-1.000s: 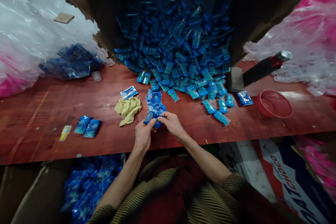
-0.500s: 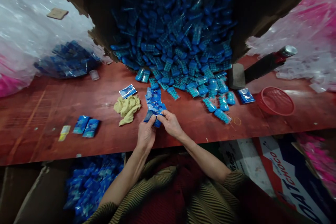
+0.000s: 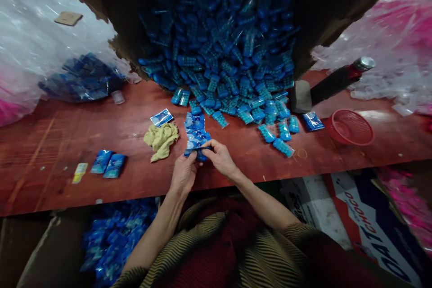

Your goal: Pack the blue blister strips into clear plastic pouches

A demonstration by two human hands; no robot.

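Observation:
A strip of shiny blue printed wrappers (image 3: 195, 125) lies over the red table in front of me, its near end lifted between my hands. My left hand (image 3: 184, 172) pinches the lower left of that end with thumb and fingers. From the right, my right hand (image 3: 219, 158) grips the same end near a crease. What lies under the fingers is partly hidden. Left of the strip are a crumpled yellow-green cloth (image 3: 162, 140) and a flat blue-and-white packet (image 3: 161, 117). Beyond it spreads a heap of clear, blue-capped containers of turquoise balls (image 3: 219, 119).
Two blue packets (image 3: 114, 165) and a small yellow-white label (image 3: 79, 173) lie at left. At right are a red plastic basket (image 3: 350, 128), a blue packet (image 3: 313, 121) and a dark bottle-like object (image 3: 337, 83). A torn cardboard box (image 3: 97, 4) surrounds the heap.
The strip's near end is now creased across, with a straight fold edge where a loose dark blue flap showed before. Both hands still grip it. The view has shifted slightly.

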